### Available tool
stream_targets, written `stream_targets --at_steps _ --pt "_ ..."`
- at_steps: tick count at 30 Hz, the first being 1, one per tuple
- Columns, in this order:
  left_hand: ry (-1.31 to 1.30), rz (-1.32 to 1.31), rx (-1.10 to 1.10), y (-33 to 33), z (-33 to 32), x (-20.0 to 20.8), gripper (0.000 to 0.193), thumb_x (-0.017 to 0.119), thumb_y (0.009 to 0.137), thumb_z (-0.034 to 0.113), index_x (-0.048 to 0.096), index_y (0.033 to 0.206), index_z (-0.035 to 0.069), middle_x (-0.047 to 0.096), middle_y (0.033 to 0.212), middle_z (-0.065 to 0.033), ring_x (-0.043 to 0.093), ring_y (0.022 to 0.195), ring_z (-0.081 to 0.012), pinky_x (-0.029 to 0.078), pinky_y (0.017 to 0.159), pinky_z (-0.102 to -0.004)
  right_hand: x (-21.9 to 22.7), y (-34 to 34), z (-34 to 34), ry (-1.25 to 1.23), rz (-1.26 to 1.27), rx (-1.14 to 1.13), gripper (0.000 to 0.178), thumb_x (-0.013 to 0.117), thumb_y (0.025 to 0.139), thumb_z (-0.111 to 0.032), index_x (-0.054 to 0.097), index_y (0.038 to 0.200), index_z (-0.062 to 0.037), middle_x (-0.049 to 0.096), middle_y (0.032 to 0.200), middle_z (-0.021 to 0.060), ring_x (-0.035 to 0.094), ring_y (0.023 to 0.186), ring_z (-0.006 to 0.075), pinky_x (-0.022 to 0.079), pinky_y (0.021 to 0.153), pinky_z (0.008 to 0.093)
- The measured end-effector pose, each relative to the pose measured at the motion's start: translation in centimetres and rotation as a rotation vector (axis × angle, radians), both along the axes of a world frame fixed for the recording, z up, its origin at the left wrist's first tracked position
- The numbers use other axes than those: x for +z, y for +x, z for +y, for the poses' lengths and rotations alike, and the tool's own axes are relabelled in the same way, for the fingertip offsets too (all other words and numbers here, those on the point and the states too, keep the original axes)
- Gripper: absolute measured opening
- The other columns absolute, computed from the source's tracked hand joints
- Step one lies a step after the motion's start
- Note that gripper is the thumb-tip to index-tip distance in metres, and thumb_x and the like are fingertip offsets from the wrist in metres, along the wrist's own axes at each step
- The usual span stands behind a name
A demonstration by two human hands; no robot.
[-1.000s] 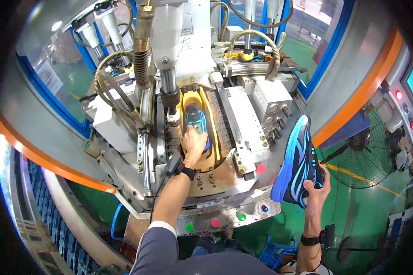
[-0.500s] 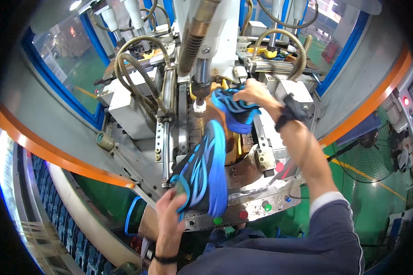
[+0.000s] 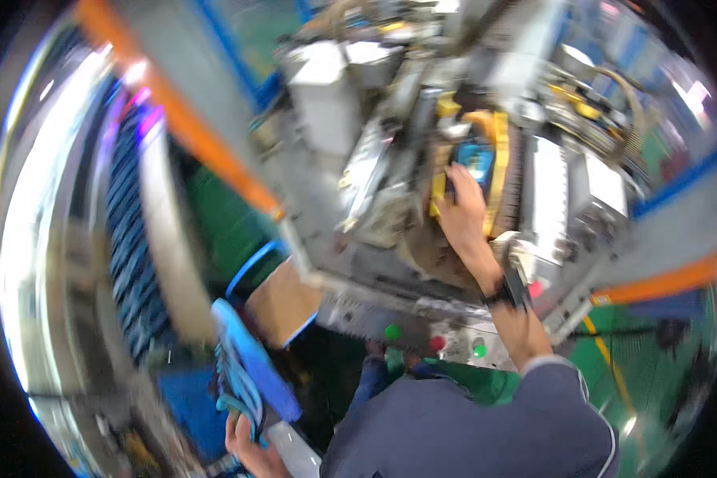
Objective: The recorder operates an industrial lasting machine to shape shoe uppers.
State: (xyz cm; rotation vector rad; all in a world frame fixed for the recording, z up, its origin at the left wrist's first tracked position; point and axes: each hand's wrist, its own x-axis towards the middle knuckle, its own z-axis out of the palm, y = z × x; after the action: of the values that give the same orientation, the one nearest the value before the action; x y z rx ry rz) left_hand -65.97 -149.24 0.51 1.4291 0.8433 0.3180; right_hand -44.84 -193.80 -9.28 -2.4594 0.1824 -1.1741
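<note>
At the bottom left of the frame, the left hand (image 3: 251,448) is holding one end of a blue shoe (image 3: 256,362), with its fingers curling around it. The shoe is tilting, and its other end is pointing up and to the left. A dark grey sleeve (image 3: 562,398) is filling part of the bottom right, and a black band (image 3: 508,288) is going around the right wrist. Green buttons (image 3: 392,332) and a red button (image 3: 437,343) are sitting along the machine's front edge, low in the middle.

Right of the middle, the right hand (image 3: 464,209) is hanging over a yellow holder (image 3: 498,171). A second blue shoe (image 3: 476,159) is lying inside the holder, just by the fingertips. The picture is blurring there, so I cannot tell if the hand is gripping it. A white box (image 3: 605,182) is standing to the right of the holder. On the left side, a dark blue belt (image 3: 131,263) is running up and down. An orange rail (image 3: 183,119) is slanting across the upper left.
</note>
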Motion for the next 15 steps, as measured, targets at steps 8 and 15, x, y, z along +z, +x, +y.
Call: stream_targets --at_steps 8,15 --pt "-0.282 0.035 0.221 -10.3 0.3 -3.1 0.026 0.068 0.082 0.012 0.063 0.105 0.002 0.066 0.092 -0.0041 0.064 0.078 -0.0154 0.051 0.061 -0.03 -15.1 -11.1 17.9 0.008 0.504 0.67 0.023 0.062 0.077 -0.005 0.065 0.1 -0.008 0.062 0.103 0.0122 0.061 0.093 0.0335 0.052 0.077 0.0427" --pt "-0.435 -0.045 0.568 -20.4 2.0 -4.2 0.028 0.07 0.08 0.003 0.063 0.106 -0.005 0.068 0.091 -0.0082 0.066 0.074 -0.0179 0.056 0.06 -0.0317 -19.6 -10.9 17.5 0.051 0.607 0.748 0.03 0.062 0.078 -0.007 0.064 0.108 -0.0067 0.062 0.104 0.0165 0.058 0.1 0.0367 0.049 0.087 0.0441"
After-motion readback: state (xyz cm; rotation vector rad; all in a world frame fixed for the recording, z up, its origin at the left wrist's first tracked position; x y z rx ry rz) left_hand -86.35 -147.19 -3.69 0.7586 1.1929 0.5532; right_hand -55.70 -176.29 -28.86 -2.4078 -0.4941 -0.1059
